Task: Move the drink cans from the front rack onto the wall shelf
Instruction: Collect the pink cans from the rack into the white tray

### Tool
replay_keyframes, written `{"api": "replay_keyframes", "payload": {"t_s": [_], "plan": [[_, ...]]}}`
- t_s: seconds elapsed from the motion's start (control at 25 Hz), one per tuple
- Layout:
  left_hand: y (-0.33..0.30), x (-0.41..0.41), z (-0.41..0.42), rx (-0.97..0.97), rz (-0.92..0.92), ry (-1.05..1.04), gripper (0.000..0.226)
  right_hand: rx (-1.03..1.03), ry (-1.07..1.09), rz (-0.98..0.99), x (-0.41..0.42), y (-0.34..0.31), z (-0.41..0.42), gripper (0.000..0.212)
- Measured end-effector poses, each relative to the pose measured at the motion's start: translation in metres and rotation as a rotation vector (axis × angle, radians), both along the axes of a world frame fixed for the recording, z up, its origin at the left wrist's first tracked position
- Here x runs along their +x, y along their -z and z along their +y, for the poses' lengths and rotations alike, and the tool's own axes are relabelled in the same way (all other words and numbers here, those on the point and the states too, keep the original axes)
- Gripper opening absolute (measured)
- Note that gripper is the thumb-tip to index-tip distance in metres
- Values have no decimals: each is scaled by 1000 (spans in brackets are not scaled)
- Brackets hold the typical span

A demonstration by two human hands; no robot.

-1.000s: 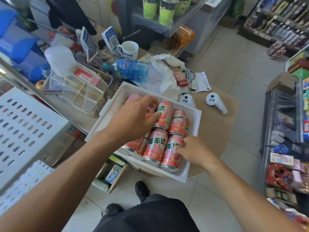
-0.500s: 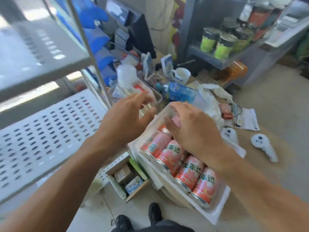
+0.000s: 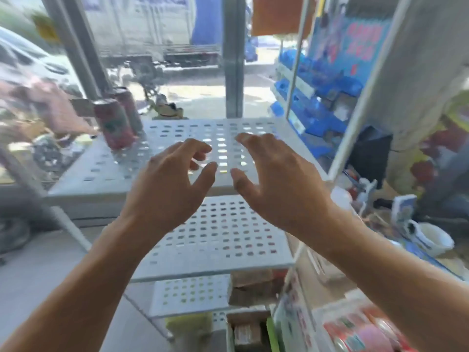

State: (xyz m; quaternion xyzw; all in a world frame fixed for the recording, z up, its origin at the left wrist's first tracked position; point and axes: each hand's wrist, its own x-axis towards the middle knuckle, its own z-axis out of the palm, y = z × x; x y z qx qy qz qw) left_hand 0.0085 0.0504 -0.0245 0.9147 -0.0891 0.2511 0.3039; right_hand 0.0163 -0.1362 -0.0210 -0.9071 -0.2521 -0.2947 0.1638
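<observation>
Two pink drink cans [image 3: 114, 123] stand upright at the back left of the top perforated white shelf [image 3: 121, 171]. My left hand [image 3: 172, 181] and my right hand [image 3: 276, 179] hover side by side over the front middle of that shelf. Their fingers are spread and loosely curved, and neither holds anything. More pink cans [image 3: 365, 331] lie in a white tray at the bottom right, blurred.
A second perforated shelf [image 3: 223, 237] lies below the top one, with cardboard boxes [image 3: 251, 288] under it. White rack posts [image 3: 355, 102] rise on the right. A white mug [image 3: 431, 240] and counter clutter sit at right. A glass window is behind.
The view swung up and left from the tray of cans to the shelf. Both hands left the tray and now hover empty over the top shelf.
</observation>
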Motion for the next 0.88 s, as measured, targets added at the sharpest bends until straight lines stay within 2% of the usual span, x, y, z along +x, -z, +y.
{"api": "replay_keyframes", "payload": {"t_s": [0.16,0.32,0.52,0.72,0.8,0.88], "plan": [[-11,9,70,6,-53,-139,32,-67,-110,-55,40,-21,79,54],[-7,23,123,18,-59,-241,29,-122,-177,-31,77,-24,143,53],[2,38,159,-5,-43,-323,28,-83,-220,104,129,-20,213,62],[11,46,175,-76,-7,-316,26,-75,-131,220,189,-16,271,78],[10,50,181,-82,-4,-333,28,-115,-83,211,204,-5,281,73],[9,54,186,-89,-16,-345,26,-65,-122,108,207,12,285,62]]}}
